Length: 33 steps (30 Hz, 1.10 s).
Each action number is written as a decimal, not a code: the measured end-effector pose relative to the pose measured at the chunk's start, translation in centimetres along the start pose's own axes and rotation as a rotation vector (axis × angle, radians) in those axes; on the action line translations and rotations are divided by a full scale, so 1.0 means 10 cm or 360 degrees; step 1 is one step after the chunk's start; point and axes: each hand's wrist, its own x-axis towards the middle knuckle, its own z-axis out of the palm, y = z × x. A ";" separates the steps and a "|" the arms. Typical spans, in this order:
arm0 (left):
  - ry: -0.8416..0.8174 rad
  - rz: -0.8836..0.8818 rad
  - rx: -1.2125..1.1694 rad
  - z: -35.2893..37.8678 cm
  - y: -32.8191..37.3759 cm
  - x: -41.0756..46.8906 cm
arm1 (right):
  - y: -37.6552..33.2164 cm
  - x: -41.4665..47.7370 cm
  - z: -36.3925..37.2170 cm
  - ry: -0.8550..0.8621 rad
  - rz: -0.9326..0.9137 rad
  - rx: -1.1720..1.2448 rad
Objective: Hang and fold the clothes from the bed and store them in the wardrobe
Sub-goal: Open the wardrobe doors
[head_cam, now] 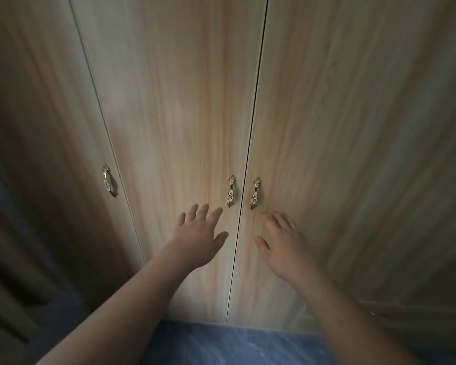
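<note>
Your left grip and right grip were both open and empty, just below the middle handle and right handle of the shut wardrobe. No clothes were in view. You'd best have hooked each handle and pulled both evenly.

Wardrobe filled the frame: pale wood-grain doors, upright, all shut. Thin dark seam ran top to bottom, right of centre. Ornate brass handles: middle handle and right handle flanked the seam; left handle sat mid-left.
</note>
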 end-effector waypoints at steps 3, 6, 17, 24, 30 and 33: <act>-0.0017 -0.0033 0.0044 0.12 0.02 0.43 | 0.18 0.48 0.14 0.0007 0.0004 0.0152; -0.0059 -0.0049 0.0030 0.23 0.03 0.82 | 0.27 0.96 0.29 -0.0010 0.0069 0.0365; -0.0378 -0.0263 -0.0476 0.60 -0.19 1.15 | 0.25 1.71 0.76 0.0099 0.0499 0.0695; -0.0354 -0.0028 -0.0899 0.76 -0.04 0.93 | 0.13 1.18 0.56 -0.0017 0.0575 0.0689; -0.0403 0.0345 -0.1186 0.88 0.38 0.62 | 0.12 0.25 0.39 -0.0009 0.0651 0.0756; -0.0380 0.0494 -0.1151 0.95 0.65 0.35 | 0.21 -0.21 0.20 0.0000 0.0675 0.0709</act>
